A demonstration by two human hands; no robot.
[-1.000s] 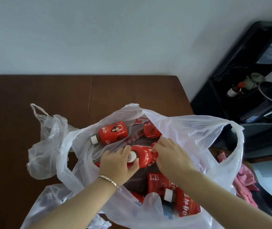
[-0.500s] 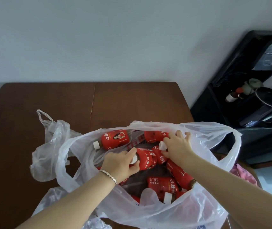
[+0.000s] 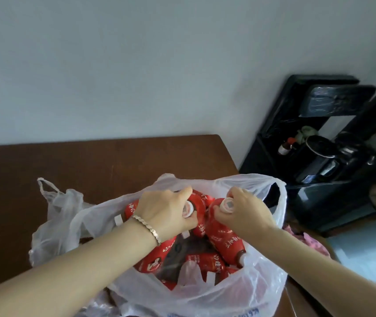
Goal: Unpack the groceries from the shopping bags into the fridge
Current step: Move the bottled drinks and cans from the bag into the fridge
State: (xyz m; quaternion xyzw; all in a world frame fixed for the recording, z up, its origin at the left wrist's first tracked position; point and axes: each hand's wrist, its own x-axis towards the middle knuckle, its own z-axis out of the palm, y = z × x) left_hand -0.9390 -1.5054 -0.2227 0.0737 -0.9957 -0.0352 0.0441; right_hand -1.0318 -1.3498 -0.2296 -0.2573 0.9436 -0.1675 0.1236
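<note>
From the head camera I look down at a brown table (image 3: 91,165). A big white plastic bag (image 3: 239,291) sits on it, wide open at the top. The bag is full of red bottles (image 3: 205,261) with white caps, lying all mixed up.

I see the left hand (image 3: 166,211) inside the mouth of the bag. Its fingers curl round the top of one red bottle (image 3: 199,203), just by the white cap. A thin bracelet (image 3: 147,227) is on that wrist.

The right hand (image 3: 245,212) is just beside it. Its fingers curl round the top of a second red bottle (image 3: 222,233), and the cap points up at me. This bottle leans with its bottom down in the bag. Both held bottles are at the top of the pile and they touch each other.

A second, crumpled plastic bag (image 3: 56,202) lies on the table to the left. A black shelf (image 3: 280,170) with dark things on it stands by the wall to the right. Something pink (image 3: 308,242) shows behind the right arm.
</note>
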